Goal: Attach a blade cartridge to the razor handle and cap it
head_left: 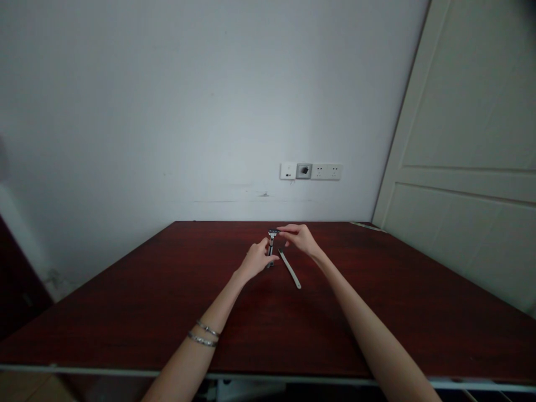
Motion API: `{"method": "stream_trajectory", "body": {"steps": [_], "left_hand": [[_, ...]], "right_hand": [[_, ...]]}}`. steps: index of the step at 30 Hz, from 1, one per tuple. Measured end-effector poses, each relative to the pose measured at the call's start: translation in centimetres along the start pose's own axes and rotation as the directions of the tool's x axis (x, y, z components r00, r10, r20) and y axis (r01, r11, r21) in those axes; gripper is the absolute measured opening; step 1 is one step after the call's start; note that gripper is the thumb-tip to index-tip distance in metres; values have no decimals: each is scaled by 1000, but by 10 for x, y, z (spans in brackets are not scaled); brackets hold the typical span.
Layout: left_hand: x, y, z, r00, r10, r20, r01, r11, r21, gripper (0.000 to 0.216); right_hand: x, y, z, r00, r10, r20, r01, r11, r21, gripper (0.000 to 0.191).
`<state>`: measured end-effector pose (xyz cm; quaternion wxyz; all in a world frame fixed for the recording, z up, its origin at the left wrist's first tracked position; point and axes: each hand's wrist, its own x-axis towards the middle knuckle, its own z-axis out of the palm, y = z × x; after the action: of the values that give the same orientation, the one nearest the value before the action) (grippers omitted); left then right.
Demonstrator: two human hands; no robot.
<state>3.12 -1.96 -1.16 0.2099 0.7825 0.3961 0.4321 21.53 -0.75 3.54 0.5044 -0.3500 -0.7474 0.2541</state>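
My left hand (pixel 255 260) is closed around the handle of a razor (pixel 272 240), which stands upright with its dark, T-shaped head on top. At the right end of that head, the thumb and fingers of my right hand (pixel 302 240) are pinched together on it. Part of the handle is hidden behind my left fingers. Just right of the razor, a slim pale toothbrush-like stick (pixel 290 270) lies slantwise on the table, with a dark far end and a small hole at its near end. Neither hand touches it.
The dark red wooden table (pixel 167 312) reaches back to a white wall (pixel 209 111). Sockets and switches (pixel 325 171) are set in the wall above the table. A pale panelled door (pixel 464 139) stands along the right side, with a thin flat strip (pixel 368 226) at the table's back right edge.
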Motion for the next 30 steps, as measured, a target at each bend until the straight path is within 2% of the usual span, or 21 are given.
{"method": "stream_trajectory", "body": {"steps": [17,24,30], "left_hand": [[0,5,1,999,30,10,-30,1000,-7,30],[0,2,3,1000,4,27,-3,998,-57,29],[1,2,3,998,-8,69,10,1000,-27,24]], "right_hand": [[-2,-5,5,999,1,54,-3,999,38,35],[-2,-6,4,999,9,49,-11,999,34,32],[-2,-4,6,999,29,41,-31,998,55,31]]}}
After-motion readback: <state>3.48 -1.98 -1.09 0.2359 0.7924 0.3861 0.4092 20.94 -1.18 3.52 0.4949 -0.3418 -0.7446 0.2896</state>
